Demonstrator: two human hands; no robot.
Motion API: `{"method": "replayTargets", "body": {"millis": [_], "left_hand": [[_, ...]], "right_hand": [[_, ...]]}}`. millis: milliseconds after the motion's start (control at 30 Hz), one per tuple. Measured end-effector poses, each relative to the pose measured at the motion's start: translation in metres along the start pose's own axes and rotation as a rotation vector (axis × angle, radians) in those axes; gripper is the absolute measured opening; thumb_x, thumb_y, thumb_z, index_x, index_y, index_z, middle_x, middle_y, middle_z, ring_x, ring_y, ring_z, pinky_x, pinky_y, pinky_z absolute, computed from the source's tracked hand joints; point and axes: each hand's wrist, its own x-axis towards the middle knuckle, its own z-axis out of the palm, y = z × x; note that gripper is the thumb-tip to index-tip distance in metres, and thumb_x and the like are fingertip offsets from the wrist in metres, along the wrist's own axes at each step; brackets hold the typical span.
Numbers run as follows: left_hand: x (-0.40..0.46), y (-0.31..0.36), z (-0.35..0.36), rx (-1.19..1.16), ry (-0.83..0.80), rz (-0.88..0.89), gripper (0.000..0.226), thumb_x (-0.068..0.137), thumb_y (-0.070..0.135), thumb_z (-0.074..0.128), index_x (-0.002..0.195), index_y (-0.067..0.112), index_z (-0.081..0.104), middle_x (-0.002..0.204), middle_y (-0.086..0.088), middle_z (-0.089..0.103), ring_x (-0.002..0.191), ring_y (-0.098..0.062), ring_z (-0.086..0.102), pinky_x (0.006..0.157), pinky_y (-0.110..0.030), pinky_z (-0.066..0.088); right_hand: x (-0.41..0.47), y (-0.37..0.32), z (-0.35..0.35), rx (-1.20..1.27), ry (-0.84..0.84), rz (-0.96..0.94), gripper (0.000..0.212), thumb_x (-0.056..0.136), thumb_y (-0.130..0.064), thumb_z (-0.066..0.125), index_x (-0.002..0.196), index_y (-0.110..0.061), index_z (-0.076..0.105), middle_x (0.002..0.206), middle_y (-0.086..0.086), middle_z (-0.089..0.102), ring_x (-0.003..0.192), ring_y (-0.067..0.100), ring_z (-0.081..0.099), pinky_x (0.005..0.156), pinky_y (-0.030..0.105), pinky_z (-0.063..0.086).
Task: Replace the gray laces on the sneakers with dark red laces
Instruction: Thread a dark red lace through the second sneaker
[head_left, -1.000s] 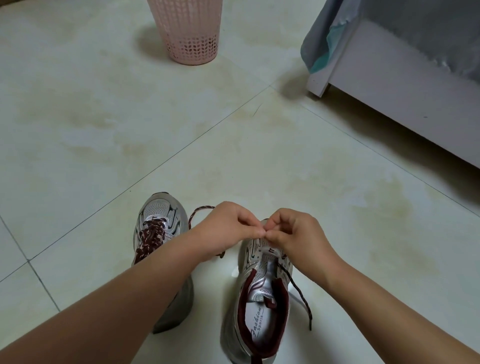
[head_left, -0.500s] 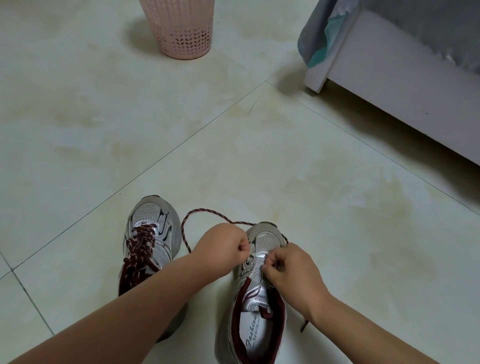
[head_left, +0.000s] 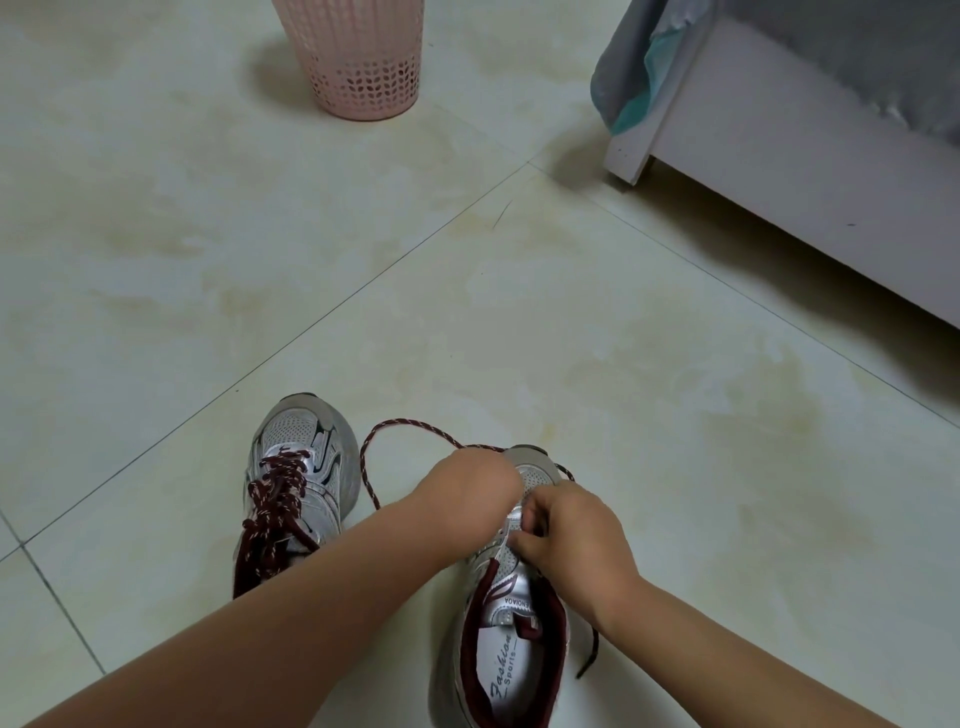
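- The right sneaker (head_left: 506, 639) stands on the floor at the bottom of the view, toe pointing away, its tongue and dark red lining open to the camera.
- A dark red lace (head_left: 410, 427) runs from this sneaker's toe end, loops out over the floor to the left and comes back under the left hand; another end of lace (head_left: 589, 652) trails on the floor by the sneaker's right side.
- The left hand (head_left: 470, 493) sits over the front of the sneaker with its fingers curled in; they seem closed on the lace, though the fingertips themselves are hidden.
- The right hand (head_left: 574, 540) is over the eyelet area, just beside the left hand, thumb and forefinger pinched together at the sneaker's upper; what exactly they pinch cannot be made out.
- The left sneaker (head_left: 296, 488) stands just to the left, close but apart, already threaded with dark red lace in crossed rows.
- Both sneakers rest on a pale tiled floor (head_left: 571, 312).
- A pink plastic basket (head_left: 358, 57) stands well away at the top.
- A white bed frame (head_left: 779, 171) with grey bedding (head_left: 857, 47) fills the upper right corner.
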Motion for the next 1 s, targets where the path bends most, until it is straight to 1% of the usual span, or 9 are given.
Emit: {"method": "replayTargets", "body": {"millis": [67, 200, 333, 433, 500, 633, 733, 867, 1000], "left_hand": [[0.002, 0.001, 0.003, -0.032, -0.006, 0.002, 0.034, 0.078, -0.006, 0.045, 0.055, 0.014, 0.030, 0.057, -0.001, 0.031, 0.059, -0.019, 0.036, 0.051, -0.028, 0.024], [0.003, -0.008, 0.010, -0.429, 0.088, -0.146, 0.012, 0.078, 0.007, 0.060, 0.074, 0.018, 0.063, 0.078, -0.001, 0.060, 0.082, -0.019, 0.054, 0.067, -0.024, 0.038], [-0.003, -0.013, 0.022, -0.729, 0.202, -0.251, 0.028, 0.071, 0.015, 0.072, 0.057, 0.027, 0.051, 0.067, 0.012, 0.050, 0.075, -0.010, 0.050, 0.064, -0.024, 0.036], [-0.010, -0.009, 0.024, -0.565, 0.232, -0.179, 0.013, 0.080, 0.019, 0.062, 0.068, 0.017, 0.062, 0.078, 0.004, 0.053, 0.078, -0.016, 0.052, 0.064, -0.027, 0.036], [-0.017, -0.007, 0.031, -0.407, 0.289, -0.112, 0.025, 0.089, 0.025, 0.043, 0.084, 0.012, 0.063, 0.092, -0.002, 0.052, 0.088, -0.019, 0.052, 0.072, -0.031, 0.043], [-0.033, -0.005, 0.041, -0.351, 0.379, -0.023, 0.035, 0.072, 0.030, 0.028, 0.068, 0.013, 0.058, 0.077, -0.001, 0.055, 0.066, -0.020, 0.057, 0.051, -0.026, 0.048], [-0.041, -0.005, 0.038, -0.390, 0.307, -0.005, 0.053, 0.062, 0.041, 0.021, 0.091, 0.013, 0.055, 0.099, 0.000, 0.050, 0.090, -0.019, 0.051, 0.076, -0.029, 0.045], [-0.051, -0.002, 0.031, -0.345, 0.126, -0.024, 0.078, 0.047, 0.057, 0.017, 0.111, 0.019, 0.040, 0.110, 0.005, 0.033, 0.101, -0.013, 0.033, 0.087, -0.027, 0.029], [-0.057, 0.008, 0.033, -0.344, 0.147, -0.072, 0.074, 0.044, 0.062, 0.018, 0.103, 0.022, 0.037, 0.096, 0.009, 0.026, 0.091, -0.011, 0.029, 0.080, -0.026, 0.027]], "right_hand": [[0.001, -0.003, -0.001, -0.071, -0.007, -0.017, 0.032, 0.076, -0.022, 0.064, 0.059, -0.027, 0.037, 0.079, -0.006, 0.048, 0.079, 0.015, 0.046, 0.061, 0.027, 0.033], [0.003, -0.012, -0.004, -0.225, -0.009, -0.096, 0.008, 0.080, -0.025, 0.055, 0.083, -0.022, 0.048, 0.097, 0.001, 0.056, 0.087, 0.019, 0.046, 0.065, 0.028, 0.029], [0.010, -0.016, -0.003, -0.430, -0.018, -0.167, 0.026, 0.084, -0.020, 0.053, 0.108, -0.012, 0.053, 0.111, 0.007, 0.056, 0.104, 0.027, 0.051, 0.067, 0.028, 0.028], [0.009, -0.017, 0.001, -0.522, 0.050, -0.238, 0.035, 0.045, -0.022, 0.083, 0.072, -0.013, 0.063, 0.070, 0.004, 0.062, 0.063, 0.021, 0.061, 0.047, 0.023, 0.026], [0.010, -0.017, 0.003, -0.586, 0.043, -0.248, 0.042, 0.018, -0.017, 0.085, 0.050, -0.017, 0.057, 0.047, 0.000, 0.053, 0.040, 0.016, 0.052, 0.036, 0.016, 0.020], [0.004, -0.024, 0.005, -0.672, 0.022, -0.354, 0.038, 0.017, -0.010, 0.081, 0.047, -0.012, 0.058, 0.045, 0.006, 0.053, 0.039, 0.016, 0.052, 0.033, 0.015, 0.033], [0.006, -0.025, 0.004, -0.662, -0.003, -0.447, 0.025, 0.056, -0.006, 0.076, 0.078, -0.002, 0.063, 0.076, 0.017, 0.062, 0.069, 0.027, 0.062, 0.053, 0.026, 0.049], [0.000, -0.028, 0.005, -0.680, -0.070, -0.480, 0.040, 0.012, -0.014, 0.082, 0.041, -0.014, 0.055, 0.041, 0.002, 0.049, 0.034, 0.011, 0.047, 0.030, 0.014, 0.028], [-0.001, -0.010, 0.018, -0.755, -0.054, -0.564, 0.039, 0.015, -0.014, 0.082, 0.043, -0.018, 0.055, 0.043, -0.002, 0.049, 0.035, 0.011, 0.046, 0.030, 0.015, 0.026]]}}
